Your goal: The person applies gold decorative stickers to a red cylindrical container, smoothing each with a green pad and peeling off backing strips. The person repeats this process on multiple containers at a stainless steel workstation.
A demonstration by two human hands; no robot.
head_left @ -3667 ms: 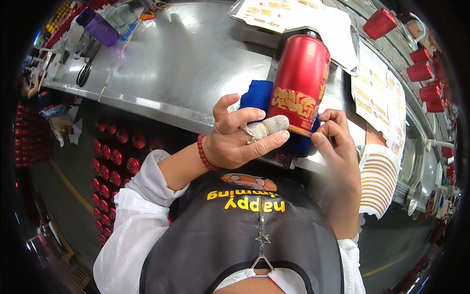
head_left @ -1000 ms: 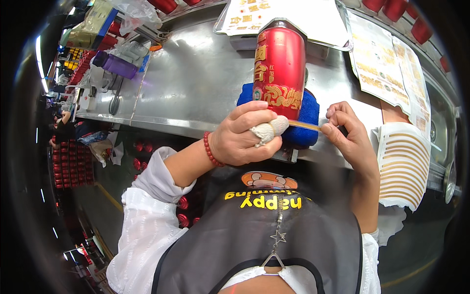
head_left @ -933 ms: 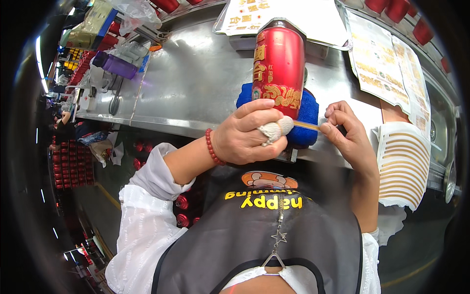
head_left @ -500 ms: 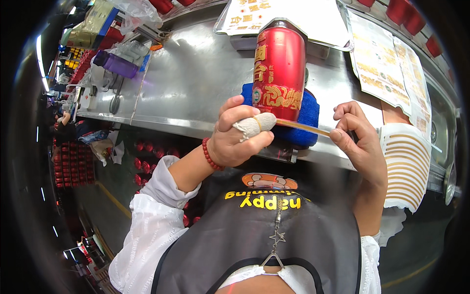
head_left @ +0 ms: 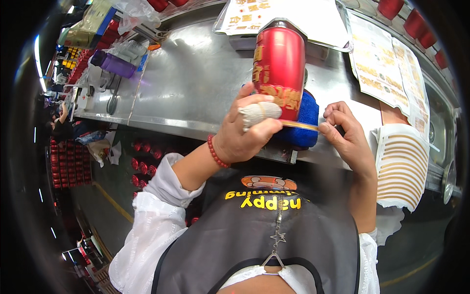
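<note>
A shiny red bottle (head_left: 289,59) with gold decoration and a dark top lies on a folded blue towel (head_left: 308,115), its base toward me. A thin gold strip (head_left: 299,125) stretches across just below the base. My left hand (head_left: 245,127) is closed at the strip's left end, thumb on it, while its other fingers rest against the bottle's left side. One of those fingers wears a white cloth cover (head_left: 260,113). My right hand (head_left: 350,139) pinches the strip's right end between thumb and fingertip. Whether the strip touches the bottle's edge is hard to tell.
Sheets of gold decals (head_left: 379,63) lie at the right, with a white sheet of curved gold strips (head_left: 401,166) nearer me. A tray with decal sheets (head_left: 249,17) stands behind the bottle. A purple bottle (head_left: 113,63) lies at the left on the metal table (head_left: 196,73).
My left hand has moved up and right along the bottle's side. My right hand has shifted slightly left, still pinching the gold strip. The bottle has turned a little, its gold characters further left.
</note>
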